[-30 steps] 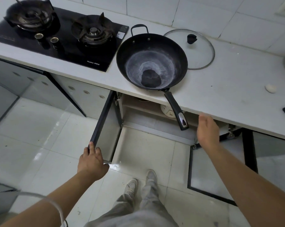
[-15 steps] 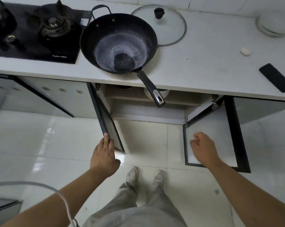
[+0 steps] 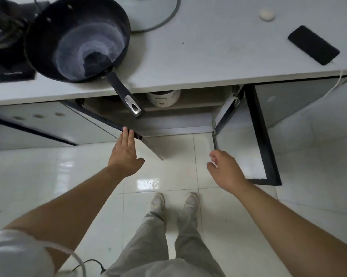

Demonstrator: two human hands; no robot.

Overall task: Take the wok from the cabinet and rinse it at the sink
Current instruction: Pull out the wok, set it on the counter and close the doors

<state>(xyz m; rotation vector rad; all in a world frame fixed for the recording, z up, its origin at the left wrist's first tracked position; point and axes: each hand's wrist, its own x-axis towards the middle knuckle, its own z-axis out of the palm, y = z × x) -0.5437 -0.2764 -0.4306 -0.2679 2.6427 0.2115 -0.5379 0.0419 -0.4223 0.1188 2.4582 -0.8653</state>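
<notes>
**Two cabinet doors open, the wok already up on the tabletop**

The dark round metal wok (image 3: 76,39) sits on the pale grey tabletop (image 3: 208,56), beside a black gas hob (image 3: 4,37) and a round glass lid (image 3: 158,21). Its long black handle (image 3: 124,94) overhangs the tabletop's edge, above the open cabinet.

The left hand (image 3: 124,154) is flat, its straight fingers touching the top edge of the grey left cabinet door (image 3: 151,145). The right hand (image 3: 226,170) hangs loosely curled and grasps nothing, just beside the white-faced right cabinet door (image 3: 240,152).

The likely slip is that overhanging handle. An arm or shoulder rising beneath it could knock it and tip the wok off the edge. A door pushed shut quickly could also nip the fingers on its edge. The sink is out of view, so the carry there cannot be judged.
</notes>
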